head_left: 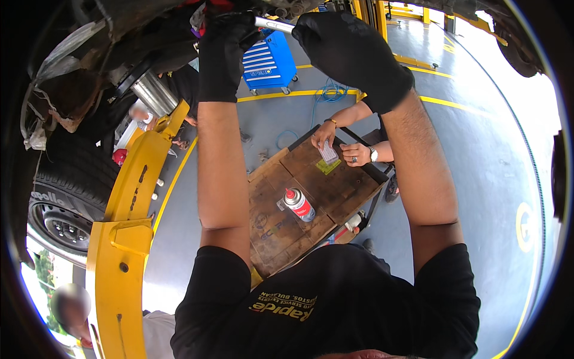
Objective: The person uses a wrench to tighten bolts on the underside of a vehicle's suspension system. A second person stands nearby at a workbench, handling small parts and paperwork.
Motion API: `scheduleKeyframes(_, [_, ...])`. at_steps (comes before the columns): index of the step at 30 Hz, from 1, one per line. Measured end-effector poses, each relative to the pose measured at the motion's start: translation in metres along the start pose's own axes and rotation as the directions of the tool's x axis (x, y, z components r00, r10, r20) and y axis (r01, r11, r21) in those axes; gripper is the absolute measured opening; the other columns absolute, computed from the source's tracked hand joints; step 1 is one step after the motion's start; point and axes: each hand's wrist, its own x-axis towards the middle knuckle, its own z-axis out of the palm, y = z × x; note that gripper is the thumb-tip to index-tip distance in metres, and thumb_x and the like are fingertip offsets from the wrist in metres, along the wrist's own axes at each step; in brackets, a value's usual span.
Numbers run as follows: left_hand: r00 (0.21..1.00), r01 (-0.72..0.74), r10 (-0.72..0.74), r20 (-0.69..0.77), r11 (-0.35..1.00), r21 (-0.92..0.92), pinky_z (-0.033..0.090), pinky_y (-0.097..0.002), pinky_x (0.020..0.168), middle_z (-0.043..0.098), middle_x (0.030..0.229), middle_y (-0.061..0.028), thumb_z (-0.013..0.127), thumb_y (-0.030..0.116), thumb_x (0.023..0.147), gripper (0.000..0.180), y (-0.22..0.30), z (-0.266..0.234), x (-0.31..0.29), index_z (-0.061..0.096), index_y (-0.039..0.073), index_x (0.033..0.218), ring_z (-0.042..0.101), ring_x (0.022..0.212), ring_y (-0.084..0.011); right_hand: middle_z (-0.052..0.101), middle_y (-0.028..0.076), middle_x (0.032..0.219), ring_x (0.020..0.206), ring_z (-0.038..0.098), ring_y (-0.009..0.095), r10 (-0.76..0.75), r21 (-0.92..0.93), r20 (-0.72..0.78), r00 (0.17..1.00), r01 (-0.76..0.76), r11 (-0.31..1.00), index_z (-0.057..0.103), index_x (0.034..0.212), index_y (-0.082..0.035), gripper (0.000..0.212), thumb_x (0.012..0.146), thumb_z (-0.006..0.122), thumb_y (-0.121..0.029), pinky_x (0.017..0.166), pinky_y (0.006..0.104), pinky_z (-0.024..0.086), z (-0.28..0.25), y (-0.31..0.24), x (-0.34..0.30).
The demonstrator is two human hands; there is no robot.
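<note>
Both my arms are raised toward the underside of a vehicle [149,18], in black gloves. Between my hands shows the shank of a silver wrench [275,24]; both its ends are hidden. My right hand [350,51] is closed around its right end. At the other end, close under the dark vehicle parts, my left hand [224,57] is closed on it too, though its fingertips are partly hidden. Whatever the wrench's head sits on cannot be seen.
Below stands a wooden-topped cart [269,239] with a red-capped spray can [299,204]. Another person's hands [354,154] hold a small card over it. A yellow lift arm [128,191] and tire [72,179] are left; a blue tool cabinet [269,63] stands beyond.
</note>
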Motion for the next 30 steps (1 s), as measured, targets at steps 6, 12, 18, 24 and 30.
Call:
scheduleKeyframes(6, [0.972,0.234,-0.225,0.065,0.953,-0.193,0.060,-0.0369,0.089,0.074,0.114,-0.0159,0.070,0.002,0.092,0.027,-0.014,0.008,-0.005,0.071,0.001,0.119,0.073,0.103,-0.0295,0.072,0.013,0.082,0.073,0.072,0.029,0.013,0.079,-0.063,0.998,-0.008,0.997,0.072,0.097,-0.004,0.010,0.095,0.067,-0.013,0.064,0.0373,0.056,0.010,-0.004,0.002])
scheduleKeyframes(12, [0.780,0.582,-0.548,0.303,0.456,-0.673,0.057,-0.0362,0.084,0.073,0.117,-0.0072,0.060,0.013,0.104,0.023,-0.009,0.013,-0.002,0.069,0.004,0.122,0.071,0.099,-0.0205,0.064,0.020,0.069,0.063,0.064,0.038,0.553,0.654,-0.007,0.833,-0.415,0.632,0.065,0.103,-0.001,0.017,0.102,0.058,-0.016,0.056,0.0489,0.047,0.081,-0.081,-0.030])
scheduleKeyframes(18, [0.746,0.487,-0.550,0.375,0.068,-0.871,0.055,-0.0378,0.096,0.070,0.120,-0.0092,0.053,0.015,0.108,0.026,-0.020,0.009,-0.013,0.066,0.003,0.126,0.068,0.107,-0.0208,0.066,0.017,0.070,0.064,0.066,0.037,0.425,0.506,-0.021,0.905,-0.357,0.785,0.066,0.105,-0.004,0.014,0.100,0.061,-0.017,0.057,0.0472,0.050,0.058,-0.073,-0.033])
scheduleKeyframes(24, [0.793,0.469,-0.485,0.369,0.099,-0.877,0.055,-0.0433,0.105,0.068,0.123,-0.0137,0.051,0.014,0.108,0.026,-0.016,0.017,-0.006,0.064,0.000,0.126,0.068,0.114,-0.0250,0.070,0.014,0.077,0.067,0.070,0.030,0.013,0.131,-0.072,0.997,-0.003,0.991,0.071,0.104,-0.006,0.019,0.102,0.062,-0.023,0.064,0.0413,0.055,0.023,-0.003,-0.016])
scheduleKeyframes(30, [0.937,0.345,-0.295,0.187,0.705,-0.619,0.059,-0.0410,0.098,0.069,0.123,-0.0143,0.053,-0.003,0.101,0.032,-0.024,0.015,-0.018,0.063,0.000,0.131,0.071,0.109,-0.0271,0.070,0.014,0.079,0.071,0.070,0.030,0.053,0.189,0.106,0.993,-0.072,0.979,0.071,0.105,-0.003,0.028,0.105,0.059,-0.028,0.068,0.0421,0.054,0.002,-0.012,0.006])
